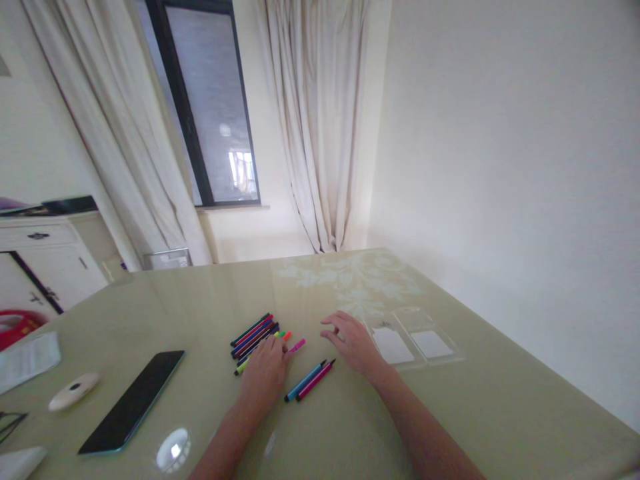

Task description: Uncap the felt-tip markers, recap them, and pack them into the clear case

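Observation:
My left hand [269, 365] is closed over the right side of a row of felt-tip pens [253, 335], with a pink felt-tip pen [298, 345] sticking out past its thumb and fingers. Most of that pen lies hidden under the hand. Green and orange pen ends also show beside the fingertips. To the right, my right hand [353, 340] hovers over the table with thumb and fingers apart and nothing between them. Between my forearms, a blue felt-tip pen [305, 381] and a magenta felt-tip pen [316, 380] lie side by side, slanted.
Right of my right hand lies an opened clear plastic case [417, 360] with white inserts. A dark phone [133, 402], a pale oval object [74, 391] and a shiny round object [173, 450] lie on the left. The glossy table [200, 300] meets a wall at right.

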`<control>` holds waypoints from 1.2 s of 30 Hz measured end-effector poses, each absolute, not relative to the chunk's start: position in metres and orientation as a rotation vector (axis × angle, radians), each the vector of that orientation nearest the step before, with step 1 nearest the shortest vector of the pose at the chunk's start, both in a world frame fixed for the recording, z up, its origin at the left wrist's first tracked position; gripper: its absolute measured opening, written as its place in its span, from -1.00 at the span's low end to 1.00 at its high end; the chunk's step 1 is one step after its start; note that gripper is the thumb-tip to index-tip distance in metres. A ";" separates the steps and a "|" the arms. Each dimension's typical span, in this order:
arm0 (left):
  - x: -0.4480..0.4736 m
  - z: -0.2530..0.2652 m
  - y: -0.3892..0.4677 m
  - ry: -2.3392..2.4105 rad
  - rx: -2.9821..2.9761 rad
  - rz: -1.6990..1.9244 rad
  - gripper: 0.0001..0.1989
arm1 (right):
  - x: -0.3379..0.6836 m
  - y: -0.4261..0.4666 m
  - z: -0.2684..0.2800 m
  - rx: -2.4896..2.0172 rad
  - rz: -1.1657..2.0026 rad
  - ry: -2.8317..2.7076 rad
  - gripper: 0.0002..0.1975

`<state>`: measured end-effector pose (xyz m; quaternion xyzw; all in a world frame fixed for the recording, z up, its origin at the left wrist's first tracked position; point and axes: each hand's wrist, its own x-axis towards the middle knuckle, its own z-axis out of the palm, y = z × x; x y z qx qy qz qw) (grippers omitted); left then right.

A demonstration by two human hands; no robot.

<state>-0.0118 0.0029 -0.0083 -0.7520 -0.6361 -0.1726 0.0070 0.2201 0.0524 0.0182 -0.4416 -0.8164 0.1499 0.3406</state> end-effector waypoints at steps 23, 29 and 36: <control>-0.023 0.004 0.001 -1.969 -2.378 -0.610 -0.67 | 0.272 0.085 0.016 -1.352 0.428 -1.830 -0.87; -0.007 -0.005 0.000 -1.957 -2.514 -0.567 -0.73 | 0.255 0.078 0.002 -1.466 0.389 -2.098 -0.92; 0.001 -0.005 -0.001 -1.885 -2.772 -0.889 -0.74 | 0.251 0.077 -0.001 -1.573 0.346 -2.110 -0.92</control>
